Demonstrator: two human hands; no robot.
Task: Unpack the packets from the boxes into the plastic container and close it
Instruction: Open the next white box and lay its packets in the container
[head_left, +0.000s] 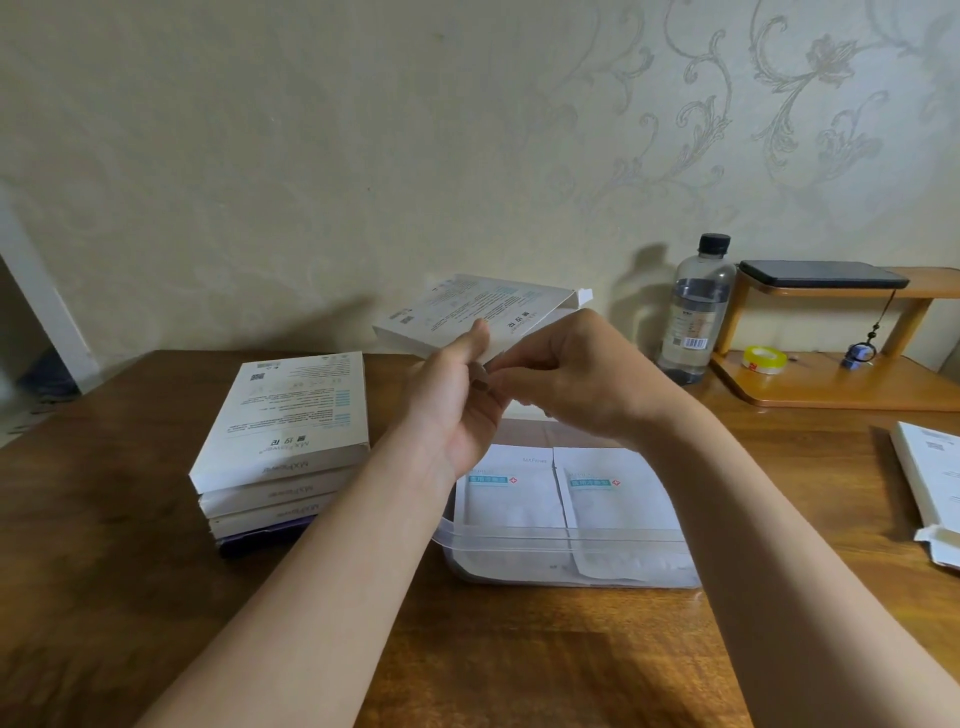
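A white flat cardboard box (470, 312) is held in the air, tilted. The left hand (452, 400) grips it, thumb on top and fingers curled beneath. The right hand (566, 374) has its fingertips bunched at the box's near end, apparently pinching it; the grip is partly hidden. Directly below the fingers sits a clear plastic container (519, 536) holding white packets (514, 493). Left of the fingers is a stack of white boxes (291, 426). Right of them lie an opened white box (930, 478), a clear plastic bottle (696, 312) and a yellow tape roll (764, 358).
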